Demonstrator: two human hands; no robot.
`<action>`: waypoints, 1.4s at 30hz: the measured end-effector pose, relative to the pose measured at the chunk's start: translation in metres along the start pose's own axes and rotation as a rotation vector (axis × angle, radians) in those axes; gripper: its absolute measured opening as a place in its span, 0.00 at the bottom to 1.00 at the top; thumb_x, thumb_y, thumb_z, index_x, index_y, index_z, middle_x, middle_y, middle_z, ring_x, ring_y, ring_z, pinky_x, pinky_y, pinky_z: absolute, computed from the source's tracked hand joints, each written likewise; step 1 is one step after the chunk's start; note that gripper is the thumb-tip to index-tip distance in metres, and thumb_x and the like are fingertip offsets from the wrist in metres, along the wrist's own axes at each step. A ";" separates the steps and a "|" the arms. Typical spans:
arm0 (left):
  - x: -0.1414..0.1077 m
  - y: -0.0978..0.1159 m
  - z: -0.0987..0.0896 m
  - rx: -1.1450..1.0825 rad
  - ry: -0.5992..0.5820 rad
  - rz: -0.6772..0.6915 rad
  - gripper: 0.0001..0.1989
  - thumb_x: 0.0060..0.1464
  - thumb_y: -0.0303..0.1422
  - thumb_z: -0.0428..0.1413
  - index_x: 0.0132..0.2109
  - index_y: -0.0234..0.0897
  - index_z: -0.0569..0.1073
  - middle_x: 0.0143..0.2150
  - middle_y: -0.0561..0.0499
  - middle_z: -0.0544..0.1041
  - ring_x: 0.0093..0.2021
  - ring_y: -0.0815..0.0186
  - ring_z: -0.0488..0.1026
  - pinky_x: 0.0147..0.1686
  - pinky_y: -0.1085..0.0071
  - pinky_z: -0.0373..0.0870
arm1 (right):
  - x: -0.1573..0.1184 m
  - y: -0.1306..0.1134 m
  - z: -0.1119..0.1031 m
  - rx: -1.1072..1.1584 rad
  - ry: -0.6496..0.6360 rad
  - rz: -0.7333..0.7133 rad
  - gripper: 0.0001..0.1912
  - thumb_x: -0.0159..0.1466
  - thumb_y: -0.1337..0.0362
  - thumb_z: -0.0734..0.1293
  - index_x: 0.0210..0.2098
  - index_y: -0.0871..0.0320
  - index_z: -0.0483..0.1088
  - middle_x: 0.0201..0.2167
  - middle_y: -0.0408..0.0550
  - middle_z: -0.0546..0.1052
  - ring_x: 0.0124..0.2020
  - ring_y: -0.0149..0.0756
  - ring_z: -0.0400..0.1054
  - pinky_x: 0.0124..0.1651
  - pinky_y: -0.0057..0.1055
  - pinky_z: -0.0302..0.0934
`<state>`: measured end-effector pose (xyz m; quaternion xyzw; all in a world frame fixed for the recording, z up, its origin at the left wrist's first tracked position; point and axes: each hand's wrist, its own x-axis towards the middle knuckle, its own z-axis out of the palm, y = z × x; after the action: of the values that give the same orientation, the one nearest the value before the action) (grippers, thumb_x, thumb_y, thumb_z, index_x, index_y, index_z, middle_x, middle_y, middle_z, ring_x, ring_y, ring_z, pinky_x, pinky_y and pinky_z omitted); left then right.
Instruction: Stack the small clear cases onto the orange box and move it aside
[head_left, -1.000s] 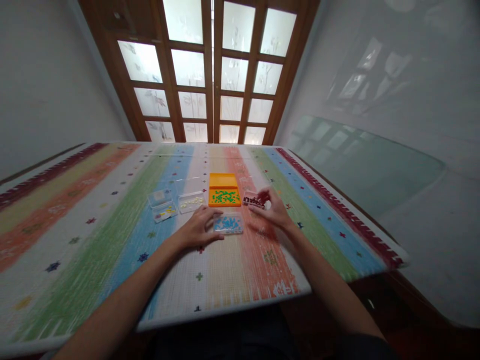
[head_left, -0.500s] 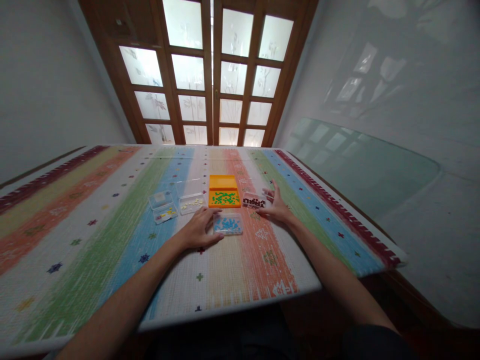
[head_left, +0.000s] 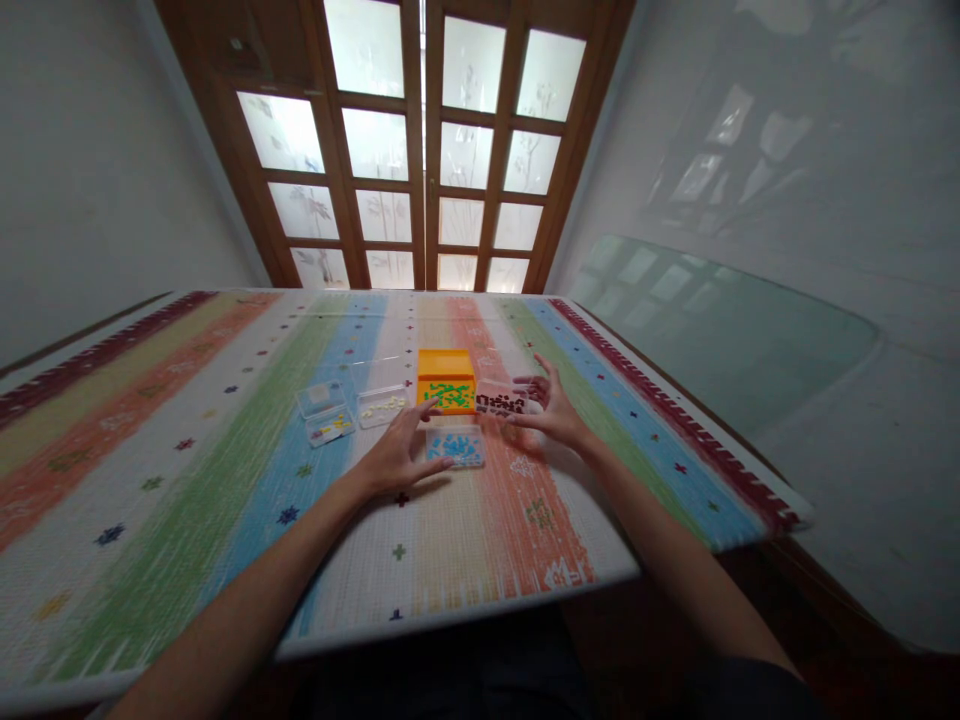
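Note:
My left hand (head_left: 401, 452) has its fingers spread at the left side of a clear box of blue pieces (head_left: 456, 447), holding nothing. My right hand (head_left: 555, 408) is open too, fingers apart, at the right end of a clear box of dark red pieces (head_left: 501, 402); whether the fingertips touch it is hard to tell. Between the hands and behind the blue pieces stands an open orange box (head_left: 445, 362) with green pieces inside. Left of it are a clear box of pale pieces (head_left: 382, 407) and an opened clear box with yellow pieces (head_left: 330, 426).
A striped cloth (head_left: 480, 520) covers the table. Wooden doors with glass panes (head_left: 390, 150) rise behind its far edge. A pale green glass panel (head_left: 720, 330) leans by the right wall. The table's near edge runs below my forearms.
The box of dark red pieces has shifted left, up against the orange box. My left fingers have lifted and spread away from the box of blue pieces. My right hand has moved slightly.

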<state>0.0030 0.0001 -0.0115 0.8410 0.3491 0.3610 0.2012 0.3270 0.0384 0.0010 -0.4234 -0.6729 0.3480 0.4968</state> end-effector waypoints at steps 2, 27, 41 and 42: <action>0.001 0.000 0.001 -0.013 0.051 0.012 0.43 0.55 0.44 0.65 0.72 0.46 0.53 0.62 0.39 0.71 0.59 0.51 0.71 0.58 0.48 0.68 | -0.001 -0.008 0.010 -0.031 -0.076 -0.070 0.67 0.45 0.50 0.83 0.74 0.48 0.44 0.52 0.56 0.71 0.53 0.49 0.70 0.59 0.53 0.67; 0.005 0.006 0.002 -0.182 0.252 0.064 0.27 0.53 0.43 0.68 0.56 0.41 0.68 0.54 0.42 0.75 0.54 0.56 0.76 0.49 0.59 0.77 | -0.024 -0.028 0.060 -0.150 -0.181 -0.523 0.29 0.64 0.56 0.75 0.62 0.45 0.64 0.55 0.51 0.71 0.60 0.44 0.67 0.57 0.46 0.70; 0.007 0.010 -0.004 -0.113 0.255 0.086 0.19 0.54 0.45 0.67 0.43 0.39 0.71 0.53 0.40 0.79 0.56 0.53 0.77 0.56 0.51 0.74 | -0.024 -0.028 0.059 -0.269 -0.206 -0.544 0.20 0.66 0.56 0.73 0.57 0.44 0.74 0.55 0.51 0.70 0.59 0.45 0.67 0.62 0.52 0.67; 0.006 0.009 -0.005 -0.101 0.247 0.095 0.18 0.55 0.45 0.67 0.42 0.39 0.72 0.53 0.40 0.79 0.56 0.53 0.77 0.56 0.51 0.74 | -0.024 -0.027 0.059 -0.278 -0.208 -0.536 0.20 0.66 0.56 0.73 0.57 0.44 0.74 0.55 0.52 0.69 0.59 0.46 0.67 0.62 0.52 0.67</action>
<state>0.0069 -0.0011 0.0000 0.7944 0.3126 0.4881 0.1816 0.2678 0.0026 0.0009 -0.2569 -0.8488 0.1511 0.4367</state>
